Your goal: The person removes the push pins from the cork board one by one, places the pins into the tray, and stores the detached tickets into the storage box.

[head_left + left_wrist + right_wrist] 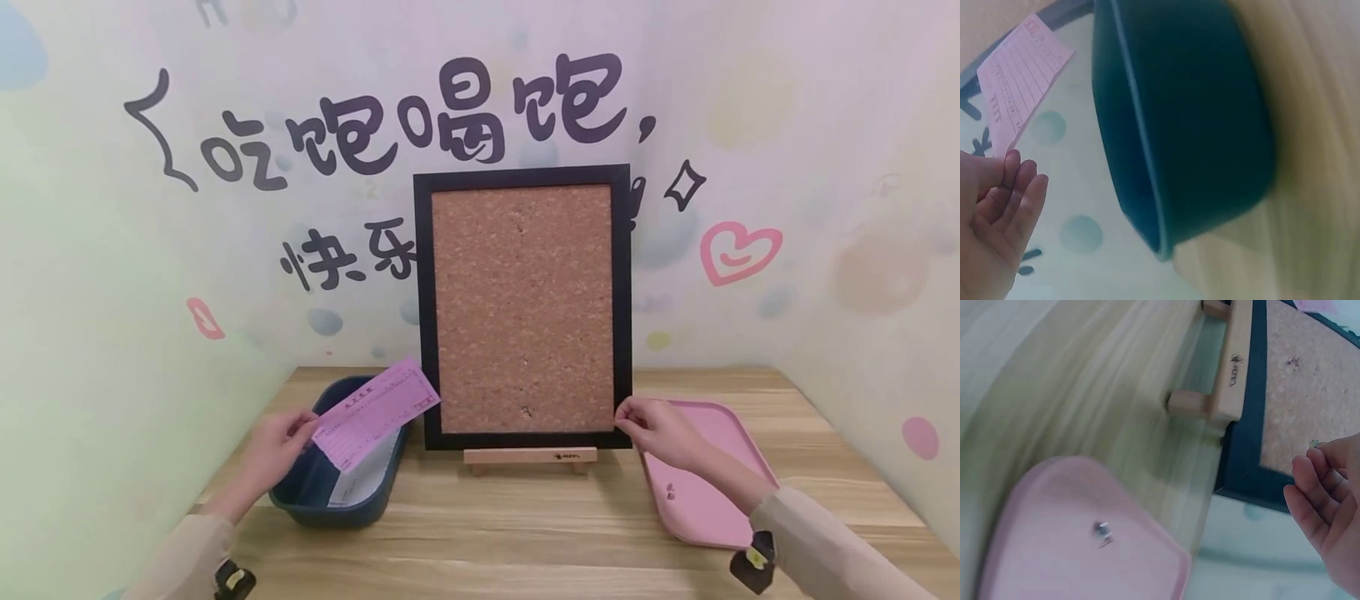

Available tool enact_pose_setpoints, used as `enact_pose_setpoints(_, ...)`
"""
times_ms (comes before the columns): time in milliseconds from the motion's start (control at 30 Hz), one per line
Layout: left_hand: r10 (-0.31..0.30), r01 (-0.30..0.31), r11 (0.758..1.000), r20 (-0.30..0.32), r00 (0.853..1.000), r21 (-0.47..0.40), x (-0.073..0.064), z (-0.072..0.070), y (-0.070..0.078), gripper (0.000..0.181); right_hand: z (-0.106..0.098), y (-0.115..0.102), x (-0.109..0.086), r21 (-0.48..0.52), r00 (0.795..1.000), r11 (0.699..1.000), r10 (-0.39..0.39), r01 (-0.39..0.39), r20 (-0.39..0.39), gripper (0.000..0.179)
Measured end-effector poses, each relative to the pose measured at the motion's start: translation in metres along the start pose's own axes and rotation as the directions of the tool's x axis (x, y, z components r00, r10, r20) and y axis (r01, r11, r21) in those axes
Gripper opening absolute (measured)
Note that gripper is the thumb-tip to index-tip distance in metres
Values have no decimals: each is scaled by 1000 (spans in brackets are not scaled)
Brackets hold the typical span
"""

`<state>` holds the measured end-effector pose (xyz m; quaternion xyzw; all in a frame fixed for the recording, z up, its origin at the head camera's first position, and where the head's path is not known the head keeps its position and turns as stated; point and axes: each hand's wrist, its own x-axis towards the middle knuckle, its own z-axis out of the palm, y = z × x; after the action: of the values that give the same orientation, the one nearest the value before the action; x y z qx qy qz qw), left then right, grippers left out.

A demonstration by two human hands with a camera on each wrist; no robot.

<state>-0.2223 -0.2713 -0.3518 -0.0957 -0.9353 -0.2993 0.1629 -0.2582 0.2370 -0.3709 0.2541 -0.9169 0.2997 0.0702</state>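
My left hand (277, 450) pinches a pink printed slip (378, 412) by its left end, holding it tilted over the dark blue bin (337, 515). In the left wrist view the slip (1022, 81) rises from between thumb and fingertips. The slip's far corner overlaps the left frame edge of a corkboard (525, 308). At that board's lower right corner, my right hand (663, 429) pinches a tiny greenish pin (1315, 444), mostly hidden by the fingers. A pink tray (720, 500) lies below the right forearm.
A small wooden stand (528, 456) supports the black-framed board upright on the wood-grain table (480, 542). Inside the bin lies a whitish printed slip (360, 483). A few small pins (1102, 531) lie in the tray. Behind rises a wall (225, 233) with black lettering.
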Motion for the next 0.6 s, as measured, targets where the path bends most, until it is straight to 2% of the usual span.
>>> enact_pose_setpoints(300, -49, 50, 998, -18, 999, 30, -12, 0, -19, 11, 0, 22, -25, 59, 1000, 998, 4, -3, -22, 7)
enact_pose_setpoints(467, -90, 93, 994, -57, 994, 54, -19, 3, -23, 13, 2, 39, -40, 36, 999, 999, 29, -29, -24, 7)
enact_pose_setpoints(600, -89, 95, 993, -96, 991, 68, -24, 7, -27, 12, 3, 59, -51, 35, 998, 998, 55, -55, -8, 6)
